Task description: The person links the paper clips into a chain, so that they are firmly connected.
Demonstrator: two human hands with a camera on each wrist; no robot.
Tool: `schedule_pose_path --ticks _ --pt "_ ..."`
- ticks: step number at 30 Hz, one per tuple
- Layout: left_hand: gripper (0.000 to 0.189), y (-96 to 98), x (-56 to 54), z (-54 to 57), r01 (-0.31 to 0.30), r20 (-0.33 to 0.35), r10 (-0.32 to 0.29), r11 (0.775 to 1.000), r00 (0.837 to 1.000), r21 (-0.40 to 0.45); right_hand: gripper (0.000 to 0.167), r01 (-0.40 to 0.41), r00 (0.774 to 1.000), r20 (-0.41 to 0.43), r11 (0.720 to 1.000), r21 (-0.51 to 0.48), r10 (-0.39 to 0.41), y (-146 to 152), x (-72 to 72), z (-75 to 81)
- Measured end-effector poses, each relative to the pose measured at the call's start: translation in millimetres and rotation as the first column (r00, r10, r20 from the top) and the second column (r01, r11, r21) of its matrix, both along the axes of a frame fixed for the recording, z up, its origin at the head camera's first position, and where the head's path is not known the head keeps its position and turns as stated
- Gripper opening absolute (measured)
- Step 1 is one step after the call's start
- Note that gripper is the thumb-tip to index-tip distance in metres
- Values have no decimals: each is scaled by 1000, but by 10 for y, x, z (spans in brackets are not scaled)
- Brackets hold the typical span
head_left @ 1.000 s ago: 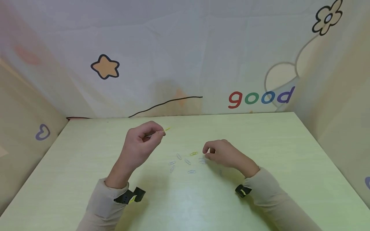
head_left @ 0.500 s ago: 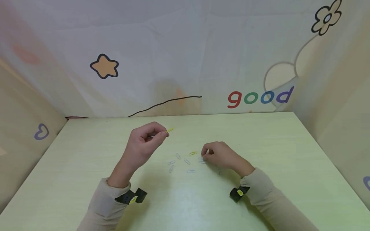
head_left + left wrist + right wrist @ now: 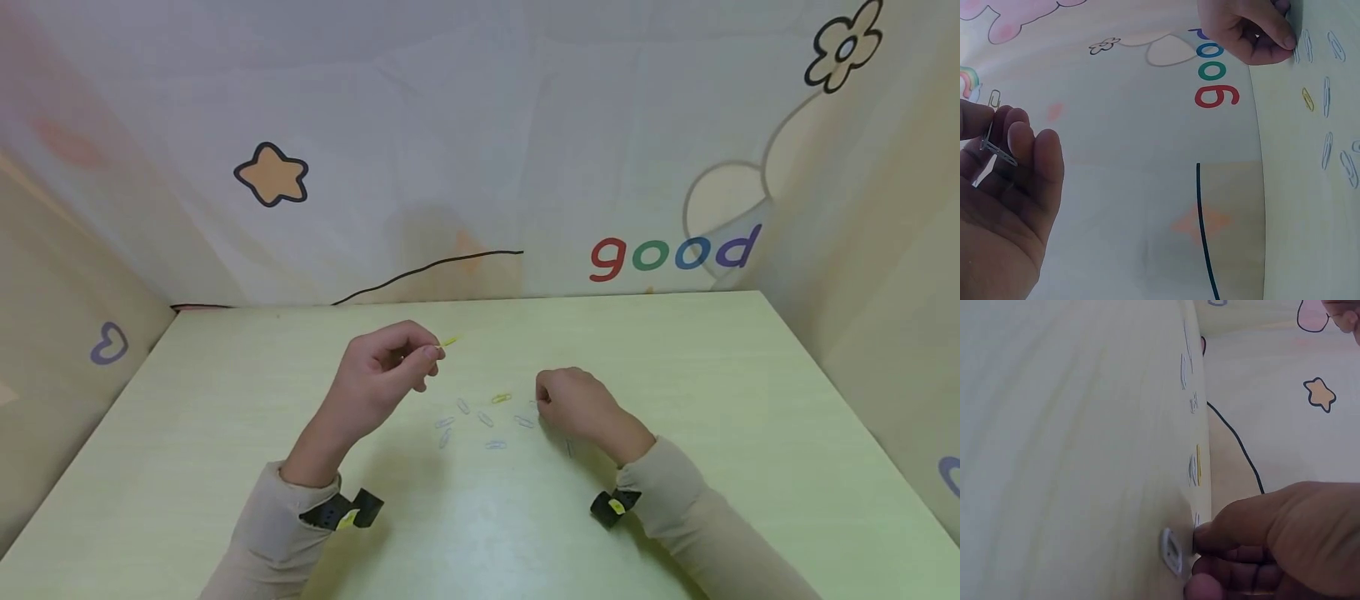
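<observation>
My left hand is raised above the table and pinches a yellow paper clip between thumb and forefinger. In the left wrist view the paper clip sticks up past the fingertips, and pale paper clips hang below it inside the hand. Low over the table, my right hand pinches a pale paper clip, mostly hidden by its fingers. Just left of it lies another pale paper clip, with a yellow paper clip farther left.
Several pale paper clips lie scattered across the middle of the light table. One pale paper clip sits under the right wrist. A printed cloth rises behind the table's back edge.
My left hand has shifted right and slightly lower with its yellow paper clip. My right hand moved left to two adjacent pale paper clips, then drew one slightly right, away from the other.
</observation>
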State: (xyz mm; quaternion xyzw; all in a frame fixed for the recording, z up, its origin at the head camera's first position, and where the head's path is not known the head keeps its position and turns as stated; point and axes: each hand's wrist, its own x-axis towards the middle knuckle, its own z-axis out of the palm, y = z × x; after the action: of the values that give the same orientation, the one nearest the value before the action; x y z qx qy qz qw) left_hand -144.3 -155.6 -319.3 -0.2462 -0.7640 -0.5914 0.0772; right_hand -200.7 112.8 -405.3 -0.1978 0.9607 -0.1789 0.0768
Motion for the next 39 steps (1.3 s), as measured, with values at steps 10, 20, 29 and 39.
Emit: schedule_pose_path --ticks 10,20,29,39 --pt "10 16 -14 -35 57 24 -58 998 998 29 10 28 994 101 1000 1 -28 47 -9 5" --pt "10 17 -12 -48 64 17 -64 998 998 23 11 29 990 134 999 36 -34 43 -23 -8" --pt "11 36 0 -57 46 24 -45 998 999 -36 12 -46 990 131 999 4 45 102 -30 -21" --pt "14 74 25 -51 13 -109 -29 990 994 -137 10 -26 945 277 883 -469 175 191 52 368"
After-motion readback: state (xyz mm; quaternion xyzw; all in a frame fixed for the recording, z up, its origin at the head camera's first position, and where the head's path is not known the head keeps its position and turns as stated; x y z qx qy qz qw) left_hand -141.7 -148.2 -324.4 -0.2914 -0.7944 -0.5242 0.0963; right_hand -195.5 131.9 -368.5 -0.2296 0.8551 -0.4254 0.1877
